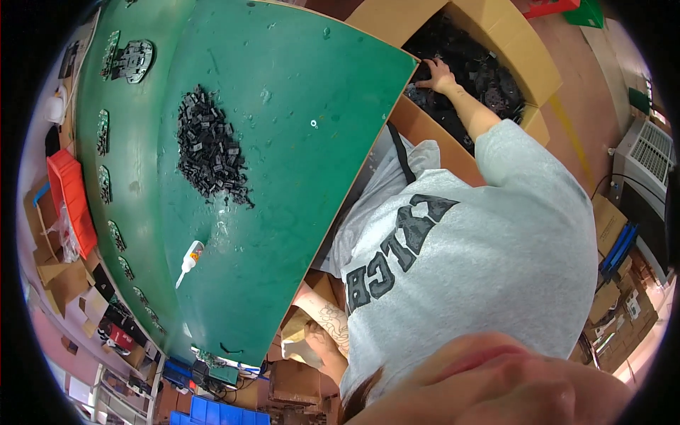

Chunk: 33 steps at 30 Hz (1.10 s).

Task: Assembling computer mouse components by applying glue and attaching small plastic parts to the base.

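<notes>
My right hand [438, 75] is at the inner edge of a large cardboard box [542, 53], over a heap of dark plastic parts [499, 92]. Its fingers are spread, and nothing shows in them. My left forearm [327, 319] reaches to the table's near edge, where the table hides most of my left hand [302, 292]; its fingers do not show. On the green table [319, 177] lies a pile of small black plastic pieces [210, 149]. A white squeeze bottle [190, 261] with a thin nozzle lies beside the pile, apart from both hands.
Green circuit boards [104, 133] line the table's far side, with a larger black part [133, 61] at one end. A red bin [71, 205] stands beyond them. Blue crates [219, 411] and cables [227, 382] are at the table's lower end. A small white ring [314, 124] lies on the tabletop.
</notes>
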Each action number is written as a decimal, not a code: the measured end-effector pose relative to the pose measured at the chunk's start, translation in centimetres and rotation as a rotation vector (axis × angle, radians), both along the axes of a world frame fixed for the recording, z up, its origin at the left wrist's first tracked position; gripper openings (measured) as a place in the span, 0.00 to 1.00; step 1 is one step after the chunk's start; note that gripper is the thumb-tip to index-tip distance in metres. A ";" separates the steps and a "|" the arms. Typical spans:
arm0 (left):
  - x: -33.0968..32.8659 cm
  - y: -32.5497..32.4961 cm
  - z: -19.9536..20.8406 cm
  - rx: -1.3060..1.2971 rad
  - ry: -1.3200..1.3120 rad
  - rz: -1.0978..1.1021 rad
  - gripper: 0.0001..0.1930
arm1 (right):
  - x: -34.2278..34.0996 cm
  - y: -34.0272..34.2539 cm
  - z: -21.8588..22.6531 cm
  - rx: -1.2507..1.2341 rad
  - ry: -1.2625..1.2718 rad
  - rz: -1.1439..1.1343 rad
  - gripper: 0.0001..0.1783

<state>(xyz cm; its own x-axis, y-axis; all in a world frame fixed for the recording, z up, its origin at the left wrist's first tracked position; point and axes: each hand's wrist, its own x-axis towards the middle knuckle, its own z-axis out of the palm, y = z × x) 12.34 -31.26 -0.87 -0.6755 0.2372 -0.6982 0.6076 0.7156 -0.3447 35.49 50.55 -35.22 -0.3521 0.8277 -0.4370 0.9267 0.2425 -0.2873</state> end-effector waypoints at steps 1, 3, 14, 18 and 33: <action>-0.3 -0.7 0.5 0.081 0.050 0.100 0.12 | 0.3 -0.2 0.3 -0.093 -0.057 0.081 0.57; -0.7 -2.2 1.7 0.245 0.162 0.304 0.13 | 0.5 0.1 3.0 -0.195 -0.082 0.204 0.59; -6.7 -8.5 4.5 0.793 0.346 1.145 0.19 | 4.1 -0.3 6.2 -0.460 -0.279 0.532 0.61; -7.5 -4.7 4.1 0.954 0.115 1.376 0.19 | 9.4 -3.0 2.2 -0.481 -0.137 0.363 0.59; -2.3 4.3 0.9 1.603 -1.151 2.088 0.21 | 7.8 -4.1 5.4 -0.467 -0.006 0.320 0.49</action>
<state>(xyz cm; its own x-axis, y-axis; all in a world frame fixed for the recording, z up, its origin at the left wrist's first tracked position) 10.02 -26.99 0.04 -0.3935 0.5149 -0.7616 -0.9044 -0.3655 0.2201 43.31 46.40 -29.78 -0.5496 0.3988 -0.7341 0.8301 0.3598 -0.4260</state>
